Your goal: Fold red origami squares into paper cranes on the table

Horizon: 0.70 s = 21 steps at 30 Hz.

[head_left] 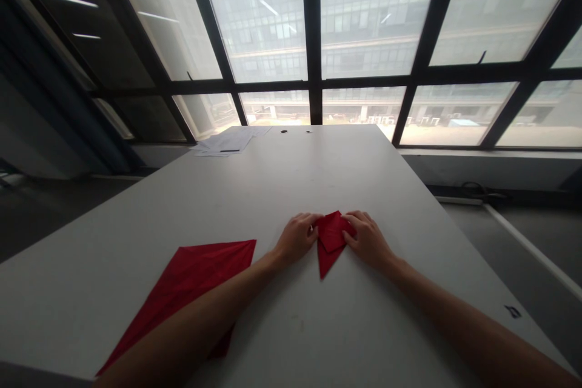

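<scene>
A folded red napkin (332,233) lies on the white table in front of me, its narrow tip pointing toward me and a smaller folded flap on top. My left hand (297,236) pinches its left edge between thumb and fingers. At the opposite edge, my right hand (366,239) is closed on the napkin too, thumb over the fold. A larger red cloth (195,276), spread out flat, lies to the left, partly hidden under my left forearm.
The white table (300,176) stretches away toward large windows. Papers with a dark pen (230,150) lie at its far left. Two small dark spots (284,131) show near the far edge. A small dark mark (513,311) is by the right edge.
</scene>
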### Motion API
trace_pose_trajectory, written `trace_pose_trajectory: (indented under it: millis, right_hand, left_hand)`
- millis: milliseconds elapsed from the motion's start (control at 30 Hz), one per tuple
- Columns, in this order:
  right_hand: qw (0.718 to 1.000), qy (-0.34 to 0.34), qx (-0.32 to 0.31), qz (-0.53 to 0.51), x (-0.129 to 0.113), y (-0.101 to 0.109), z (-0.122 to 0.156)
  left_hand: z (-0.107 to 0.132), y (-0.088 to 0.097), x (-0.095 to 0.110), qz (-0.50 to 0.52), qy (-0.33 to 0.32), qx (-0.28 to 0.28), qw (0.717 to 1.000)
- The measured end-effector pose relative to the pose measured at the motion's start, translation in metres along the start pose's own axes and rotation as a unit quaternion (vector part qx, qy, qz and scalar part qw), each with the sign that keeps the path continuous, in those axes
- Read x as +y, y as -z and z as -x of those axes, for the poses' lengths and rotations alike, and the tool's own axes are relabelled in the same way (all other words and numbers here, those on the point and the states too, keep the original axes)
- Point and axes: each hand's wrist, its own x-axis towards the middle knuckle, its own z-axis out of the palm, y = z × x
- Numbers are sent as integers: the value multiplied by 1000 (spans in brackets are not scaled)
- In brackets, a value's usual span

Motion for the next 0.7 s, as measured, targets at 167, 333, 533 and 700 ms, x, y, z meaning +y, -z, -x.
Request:
trace_pose_trajectory:
  millis: [167,333,533,700]
  right_hand:
    - [998,-44,6,38,5,-1,-1]
    - [997,-63,12,38,7,-2,-2]
    - [997,-74,34,0,8,-1,-2]
    - [994,-73,55,-57,10,-1,-4]
  left_hand:
    - [0,-2,-2,-23,31,4,999]
    - [0,-1,-5,-15,24,13,1000]
    - [-3,-2,-11,24,52,17,998]
    - [-6,0,-10,84,56,17,995]
